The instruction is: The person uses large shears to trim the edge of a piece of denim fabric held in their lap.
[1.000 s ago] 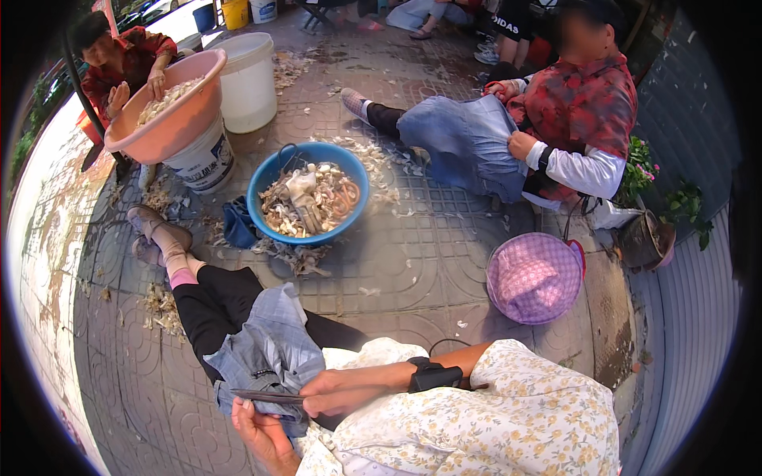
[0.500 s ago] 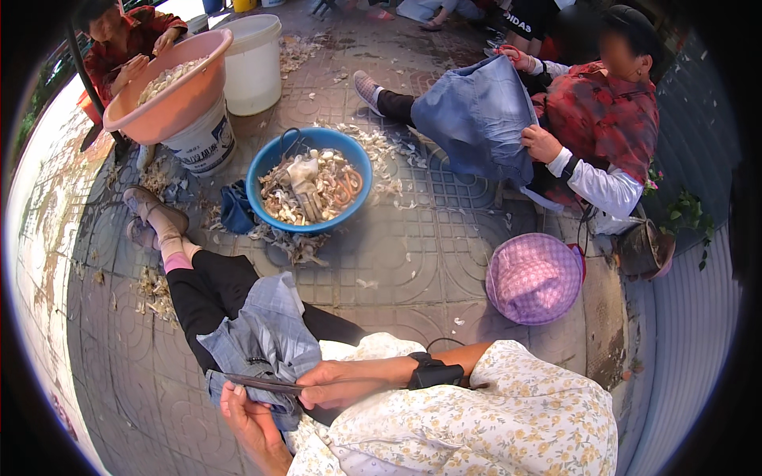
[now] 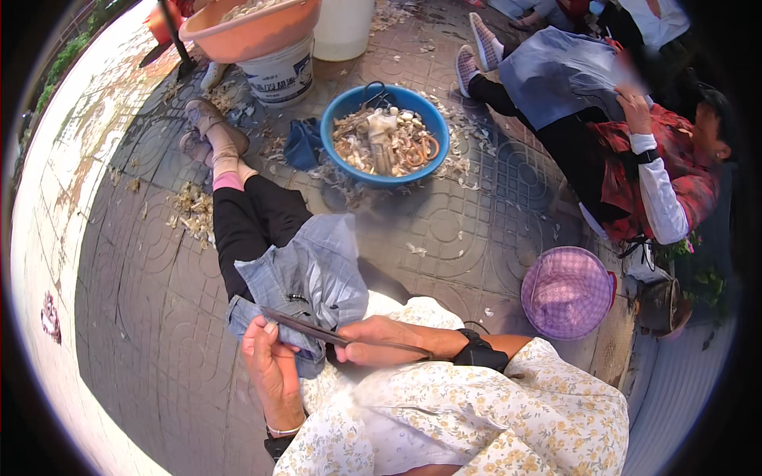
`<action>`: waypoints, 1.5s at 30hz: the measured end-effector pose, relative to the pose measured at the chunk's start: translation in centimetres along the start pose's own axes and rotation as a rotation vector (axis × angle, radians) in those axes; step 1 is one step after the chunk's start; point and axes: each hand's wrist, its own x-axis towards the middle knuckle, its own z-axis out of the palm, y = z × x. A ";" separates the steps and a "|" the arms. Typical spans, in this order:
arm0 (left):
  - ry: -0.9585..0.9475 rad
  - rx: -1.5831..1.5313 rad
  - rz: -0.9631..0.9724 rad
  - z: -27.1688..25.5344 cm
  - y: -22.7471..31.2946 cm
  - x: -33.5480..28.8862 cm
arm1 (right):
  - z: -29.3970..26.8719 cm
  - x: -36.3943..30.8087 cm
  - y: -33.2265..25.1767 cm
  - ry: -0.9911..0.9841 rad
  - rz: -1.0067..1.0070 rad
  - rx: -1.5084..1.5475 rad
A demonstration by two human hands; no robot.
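Above the denim [image 3: 317,262], a dark strip [image 3: 305,326] slants between two hands. The right hand [image 3: 377,339] is closed around it; the left hand [image 3: 274,369] has its fingertips at the far end, though whether they pinch it I cannot tell. Past the denim stands a blue basin [image 3: 381,181] with a glove [image 3: 381,127] on pale bulbs, a blue cloth [image 3: 302,144] just beside it. Behind, an orange basin [image 3: 254,40] tops a bucket [image 3: 278,75]. Rightward lies a purple hat [image 3: 567,293], near a seated co-worker [image 3: 675,178].
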 end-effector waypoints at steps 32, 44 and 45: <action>-0.084 0.162 0.064 -0.9 0.7 -1.2 | -0.7 -2.4 -1.4 -0.127 0.260 0.299; -0.069 0.236 0.120 -0.4 0.4 -1.3 | -0.4 -2.5 -1.1 -0.112 0.274 0.386; -0.067 0.262 0.134 -0.5 0.2 -1.3 | -0.4 -2.5 -1.0 -0.108 0.277 0.386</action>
